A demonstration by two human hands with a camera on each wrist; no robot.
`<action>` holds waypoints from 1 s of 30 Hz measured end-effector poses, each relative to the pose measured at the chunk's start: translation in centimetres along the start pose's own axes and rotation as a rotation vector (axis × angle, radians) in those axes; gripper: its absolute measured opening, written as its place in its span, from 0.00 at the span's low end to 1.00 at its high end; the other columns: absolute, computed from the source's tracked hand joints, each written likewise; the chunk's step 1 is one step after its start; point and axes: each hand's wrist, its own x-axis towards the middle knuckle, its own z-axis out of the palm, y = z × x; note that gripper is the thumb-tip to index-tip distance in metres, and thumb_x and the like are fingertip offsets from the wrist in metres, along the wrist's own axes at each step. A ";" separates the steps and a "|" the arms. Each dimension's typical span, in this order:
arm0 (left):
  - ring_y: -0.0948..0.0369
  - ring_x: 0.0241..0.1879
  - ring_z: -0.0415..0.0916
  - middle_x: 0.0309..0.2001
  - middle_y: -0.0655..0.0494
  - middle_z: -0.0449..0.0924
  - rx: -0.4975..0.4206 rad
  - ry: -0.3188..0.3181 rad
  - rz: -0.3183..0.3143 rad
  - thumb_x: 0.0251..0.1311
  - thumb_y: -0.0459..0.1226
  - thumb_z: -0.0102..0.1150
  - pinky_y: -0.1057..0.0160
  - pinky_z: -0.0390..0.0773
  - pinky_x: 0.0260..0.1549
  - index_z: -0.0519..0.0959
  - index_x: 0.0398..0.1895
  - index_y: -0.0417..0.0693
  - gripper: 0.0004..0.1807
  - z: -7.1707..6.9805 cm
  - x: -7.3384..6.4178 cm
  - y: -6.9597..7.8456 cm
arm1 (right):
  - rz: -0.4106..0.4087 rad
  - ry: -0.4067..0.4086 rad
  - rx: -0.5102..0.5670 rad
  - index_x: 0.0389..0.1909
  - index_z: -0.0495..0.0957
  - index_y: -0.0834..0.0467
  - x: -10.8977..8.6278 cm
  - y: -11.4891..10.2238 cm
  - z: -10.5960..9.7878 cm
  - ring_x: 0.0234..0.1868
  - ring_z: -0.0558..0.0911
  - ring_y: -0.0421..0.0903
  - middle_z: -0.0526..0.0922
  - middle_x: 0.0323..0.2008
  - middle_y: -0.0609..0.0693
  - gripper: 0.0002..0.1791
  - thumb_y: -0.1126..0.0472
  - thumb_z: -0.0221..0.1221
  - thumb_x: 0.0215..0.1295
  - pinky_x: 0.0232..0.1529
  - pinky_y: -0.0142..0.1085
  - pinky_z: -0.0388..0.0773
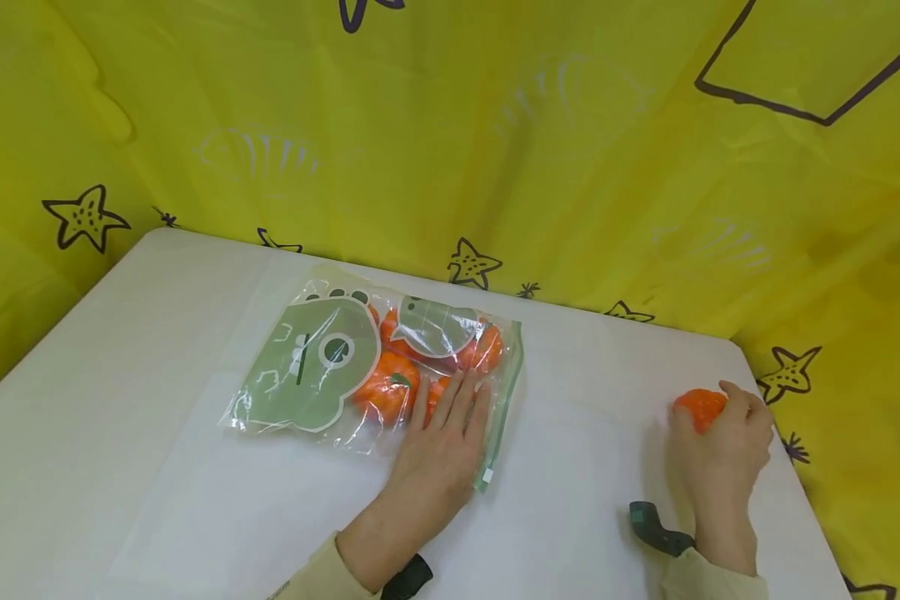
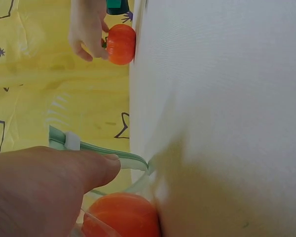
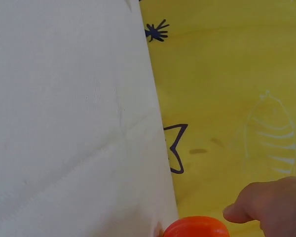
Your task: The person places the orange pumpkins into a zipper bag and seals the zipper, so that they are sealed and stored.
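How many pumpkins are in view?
5 discernible: one pumpkin in the right grip; four in the zip bag, at back middle, back right, front middle and partly under the left grip. More may be hidden inside.

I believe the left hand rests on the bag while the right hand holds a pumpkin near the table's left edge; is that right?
Not quite: the head view shows the right hand holding the pumpkin near the right edge of the table instead.

no legible text, label, brand or number, small dark lettering [image 1: 281,590] at seven o'clock in the head view, on the beige left sleeve [image 1: 318,573], cut by the lower edge, too small to read
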 end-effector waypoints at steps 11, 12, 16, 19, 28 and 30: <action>0.46 0.78 0.47 0.78 0.43 0.51 0.003 0.007 -0.002 0.57 0.41 0.69 0.37 0.46 0.74 0.53 0.78 0.42 0.49 0.1 0.1 -0.2 | -0.031 -0.065 0.017 0.69 0.55 0.69 0.2 1.2 0.4 0.69 0.53 0.69 0.54 0.70 0.72 0.33 0.58 0.53 0.70 0.65 0.66 0.59; 0.46 0.78 0.47 0.78 0.42 0.51 0.000 0.011 -0.005 0.57 0.40 0.69 0.37 0.46 0.74 0.53 0.78 0.42 0.49 0.1 0.0 -0.2 | -0.034 -0.066 0.020 0.68 0.56 0.69 0.2 1.1 0.4 0.68 0.53 0.69 0.54 0.69 0.72 0.32 0.58 0.53 0.70 0.65 0.65 0.61; 0.45 0.79 0.46 0.78 0.43 0.51 -0.013 0.015 -0.014 0.56 0.40 0.70 0.37 0.46 0.74 0.53 0.78 0.42 0.49 0.1 -0.1 -0.4 | -0.037 -0.094 0.024 0.68 0.56 0.69 0.2 0.5 0.4 0.67 0.55 0.68 0.56 0.68 0.71 0.32 0.59 0.53 0.70 0.65 0.63 0.65; 0.45 0.79 0.46 0.78 0.42 0.50 -0.015 0.010 -0.020 0.56 0.40 0.70 0.37 0.46 0.74 0.52 0.78 0.41 0.50 0.2 -0.2 -0.5 | -0.050 -0.131 0.038 0.72 0.54 0.67 0.2 -0.1 0.5 0.67 0.56 0.68 0.56 0.69 0.71 0.35 0.60 0.54 0.68 0.66 0.62 0.65; 0.45 0.78 0.46 0.78 0.42 0.51 -0.020 0.019 0.000 0.56 0.39 0.69 0.36 0.47 0.74 0.52 0.78 0.41 0.49 0.1 -0.1 -0.3 | -0.146 -0.204 0.060 0.76 0.49 0.66 -0.4 -1.6 0.8 0.65 0.61 0.68 0.58 0.70 0.71 0.40 0.61 0.56 0.67 0.64 0.65 0.66; 0.45 0.78 0.47 0.78 0.42 0.52 -0.012 0.020 0.006 0.55 0.40 0.71 0.36 0.48 0.73 0.52 0.78 0.42 0.51 0.2 -0.1 -0.2 | -0.171 -0.202 0.064 0.75 0.51 0.67 -0.7 -1.7 0.8 0.64 0.63 0.68 0.60 0.68 0.71 0.39 0.62 0.56 0.66 0.63 0.65 0.68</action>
